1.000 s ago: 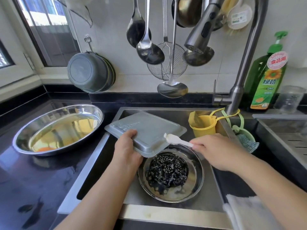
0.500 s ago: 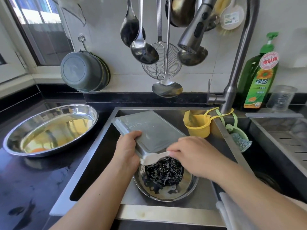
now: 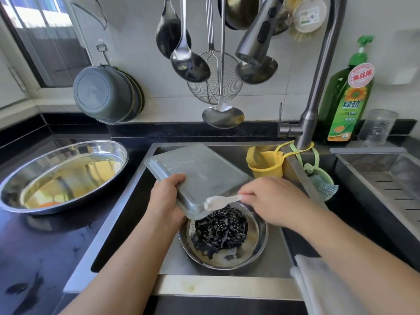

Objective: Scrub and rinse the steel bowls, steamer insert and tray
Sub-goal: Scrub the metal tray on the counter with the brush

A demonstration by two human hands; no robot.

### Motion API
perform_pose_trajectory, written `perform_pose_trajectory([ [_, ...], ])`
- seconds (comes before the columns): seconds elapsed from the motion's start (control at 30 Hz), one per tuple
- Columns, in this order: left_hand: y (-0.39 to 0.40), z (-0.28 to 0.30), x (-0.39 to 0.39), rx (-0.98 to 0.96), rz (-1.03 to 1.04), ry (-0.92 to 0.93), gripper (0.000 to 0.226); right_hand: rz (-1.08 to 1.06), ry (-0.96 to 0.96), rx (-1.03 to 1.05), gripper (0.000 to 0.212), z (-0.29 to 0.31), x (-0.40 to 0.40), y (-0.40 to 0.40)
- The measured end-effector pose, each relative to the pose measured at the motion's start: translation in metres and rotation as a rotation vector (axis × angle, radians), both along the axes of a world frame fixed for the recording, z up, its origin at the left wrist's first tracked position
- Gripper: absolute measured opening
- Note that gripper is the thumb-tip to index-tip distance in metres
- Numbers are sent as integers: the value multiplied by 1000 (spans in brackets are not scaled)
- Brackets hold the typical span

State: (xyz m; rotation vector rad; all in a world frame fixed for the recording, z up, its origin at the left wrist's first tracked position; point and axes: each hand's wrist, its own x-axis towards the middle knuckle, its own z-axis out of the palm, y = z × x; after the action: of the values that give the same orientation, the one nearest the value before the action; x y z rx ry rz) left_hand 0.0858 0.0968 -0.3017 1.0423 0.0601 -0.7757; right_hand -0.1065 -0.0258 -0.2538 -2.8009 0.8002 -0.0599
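My left hand (image 3: pixel 167 198) grips the near left edge of a grey rectangular tray (image 3: pixel 200 173), held upside down and tilted over the sink. My right hand (image 3: pixel 272 198) holds a white scrub cloth (image 3: pixel 221 201) against the tray's near corner. Below them a round steel bowl (image 3: pixel 256 251) sits in the sink with a black perforated steamer insert (image 3: pixel 221 228) and suds inside. A large oval steel bowl (image 3: pixel 61 176) with yellowish liquid rests on the black counter at the left.
The faucet (image 3: pixel 318 87) rises at the back right, its spray head (image 3: pixel 256 37) hanging over the sink among ladles and a strainer (image 3: pixel 214 85). A yellow cup (image 3: pixel 266 164), green soap bottle (image 3: pixel 347 96), glass (image 3: pixel 377 126), hanging pots (image 3: pixel 104 96) and a white towel (image 3: pixel 322 287) surround the sink.
My right hand has drawn the white cloth across the tray from its right side to the near corner. The left hand has kept hold while the tray tilted more steeply.
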Motion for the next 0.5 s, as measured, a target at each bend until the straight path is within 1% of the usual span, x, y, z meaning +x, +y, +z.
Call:
perform_pose_trajectory([
  [0.07,3,5,0,-22,-1,-11,45,-148,88,-31,32,9,-11,-21],
  [0.13,2,7,-1,-15,4,-33,46,-192,104,-56,31,8,-14,-28],
  [0.2,1,7,-2,15,-2,-54,47,-103,68,17,30,1,-7,-13],
  [0.27,2,6,-1,15,-16,-54,47,1,24,106,34,-2,0,6],
  [0.33,4,6,1,2,-46,-51,47,-47,51,60,35,0,-2,-5],
  [0.47,7,8,10,-11,-54,-24,50,-299,80,-102,34,10,-18,-54],
  [0.5,8,8,11,2,-63,-23,50,-301,91,-148,33,9,-18,-57],
])
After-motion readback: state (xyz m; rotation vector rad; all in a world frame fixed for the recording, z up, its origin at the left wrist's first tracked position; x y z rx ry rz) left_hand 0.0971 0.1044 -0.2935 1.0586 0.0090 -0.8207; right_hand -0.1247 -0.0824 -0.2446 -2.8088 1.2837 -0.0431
